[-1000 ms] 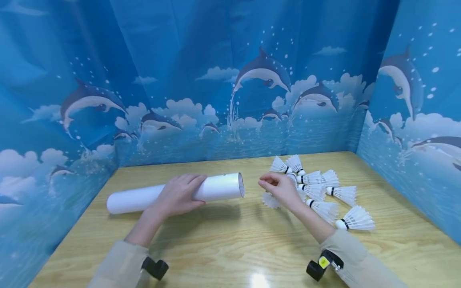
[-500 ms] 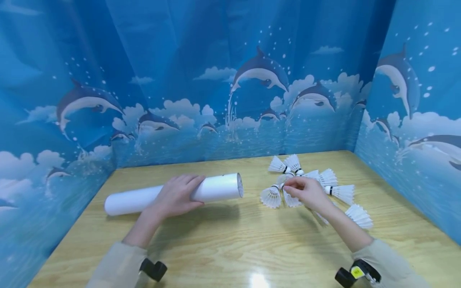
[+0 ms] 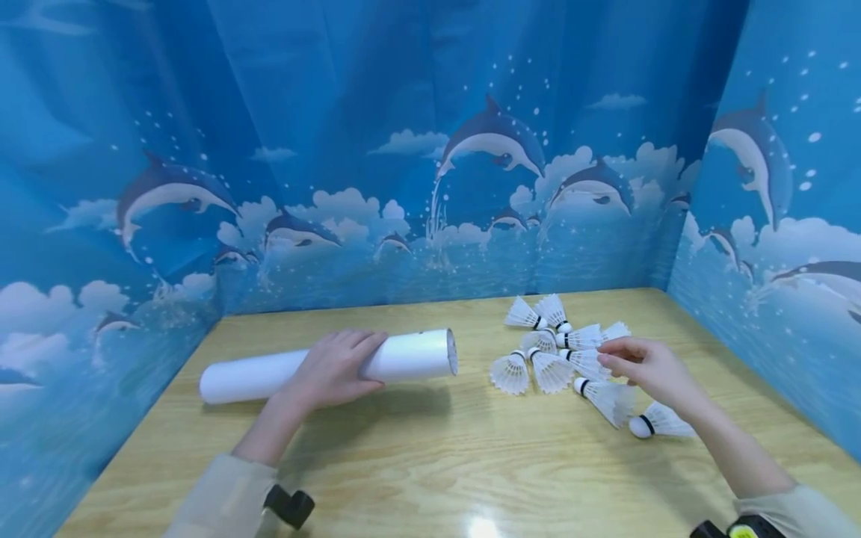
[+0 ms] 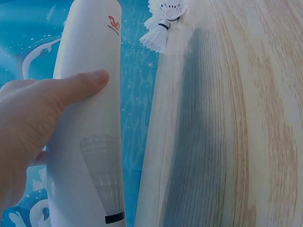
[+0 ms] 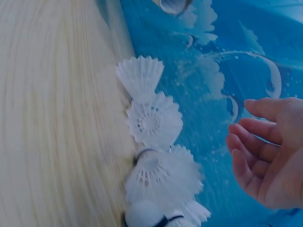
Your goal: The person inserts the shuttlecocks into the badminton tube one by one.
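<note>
From the left edge, a blue cloth (image 3: pixel 54 157) with leaping dolphins is hanging behind and around the wooden table (image 3: pixel 403 463). At left of centre, a white tube (image 3: pixel 249 376) is lying across the frame, its open end pointing right and sitting a bit higher in the frame. The left hand (image 3: pixel 338 368) is gripping it around the middle, clamped on, the thumb lying across its side; a red mark and a grey shuttlecock shape are showing on that side in the left wrist view. Below, at lower left, a black wrist camera (image 3: pixel 289 506) is jutting from the pale left sleeve (image 3: pixel 218 497).

Right of centre, well apart from the tube, I'm counting 10 white shuttlecocks (image 3: pixel 551 373) on the table, 2 at the back, most bunching in the middle and 1 sitting at the near right.

The right hand (image 3: pixel 649 373) is hovering over the bunch's right side, fingers loosely bending, thumb apart from them in the right wrist view, gripping nothing I'm seeing; whether it's touching a shuttlecock, I can't tell. The right sleeve (image 3: pixel 797 512) is entering at lower right.
</note>
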{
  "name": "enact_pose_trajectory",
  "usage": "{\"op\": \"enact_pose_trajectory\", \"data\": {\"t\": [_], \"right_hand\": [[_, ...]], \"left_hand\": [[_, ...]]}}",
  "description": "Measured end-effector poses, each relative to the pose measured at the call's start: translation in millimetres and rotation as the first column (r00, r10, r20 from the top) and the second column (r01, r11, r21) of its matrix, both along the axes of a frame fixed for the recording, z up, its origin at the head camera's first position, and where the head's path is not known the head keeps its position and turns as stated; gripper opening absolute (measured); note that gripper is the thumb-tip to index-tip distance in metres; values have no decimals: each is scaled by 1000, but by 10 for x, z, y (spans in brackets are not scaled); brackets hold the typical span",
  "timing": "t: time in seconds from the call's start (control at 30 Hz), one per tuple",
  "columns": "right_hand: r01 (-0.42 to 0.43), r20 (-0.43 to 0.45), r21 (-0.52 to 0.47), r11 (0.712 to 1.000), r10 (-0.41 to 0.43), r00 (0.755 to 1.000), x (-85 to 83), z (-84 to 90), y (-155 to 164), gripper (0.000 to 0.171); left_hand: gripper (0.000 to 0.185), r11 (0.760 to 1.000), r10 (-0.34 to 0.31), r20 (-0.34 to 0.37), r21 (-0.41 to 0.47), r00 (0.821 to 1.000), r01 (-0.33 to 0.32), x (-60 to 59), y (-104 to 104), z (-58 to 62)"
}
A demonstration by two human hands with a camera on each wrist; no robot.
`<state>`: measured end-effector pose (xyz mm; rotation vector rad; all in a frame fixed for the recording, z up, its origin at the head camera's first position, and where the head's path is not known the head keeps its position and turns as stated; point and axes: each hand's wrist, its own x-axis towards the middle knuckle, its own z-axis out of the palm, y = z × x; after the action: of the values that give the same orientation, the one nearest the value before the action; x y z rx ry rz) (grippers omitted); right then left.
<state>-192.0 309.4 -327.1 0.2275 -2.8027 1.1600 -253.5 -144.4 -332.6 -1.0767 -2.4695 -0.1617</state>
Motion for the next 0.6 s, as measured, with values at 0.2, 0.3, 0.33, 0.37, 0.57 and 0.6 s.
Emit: {"op": "enact_pose_trajectory", "data": {"t": [0.2,0.3,0.33,0.37,0.57,0.6], "right_hand": [[-16,-14,10,1000,16,1000,121,-15,302,39],[19,14,18,1000,-19,1000,184,-21,432,43],[33,31,18,999,-33,999,200,-22,470,45],[51,44,22,998,-52,998,215,-22,507,47],[76,126,90,993,-87,988,280,-18,726,53],[74,145,99,992,-88,985,284,-14,763,53]], "left_hand": [[73,1000,-14,-11,6,1000,14,-6,2,-17],[73,1000,-4,-3,5,1000,4,2,-7,-16],[73,1000,3,-1,2,1000,-3,4,-14,-16],[73,1000,11,2,0,1000,-11,7,-22,-14],[72,1000,29,27,-6,999,-29,15,-54,1],[72,1000,30,28,-5,999,-30,19,-57,3]]}}
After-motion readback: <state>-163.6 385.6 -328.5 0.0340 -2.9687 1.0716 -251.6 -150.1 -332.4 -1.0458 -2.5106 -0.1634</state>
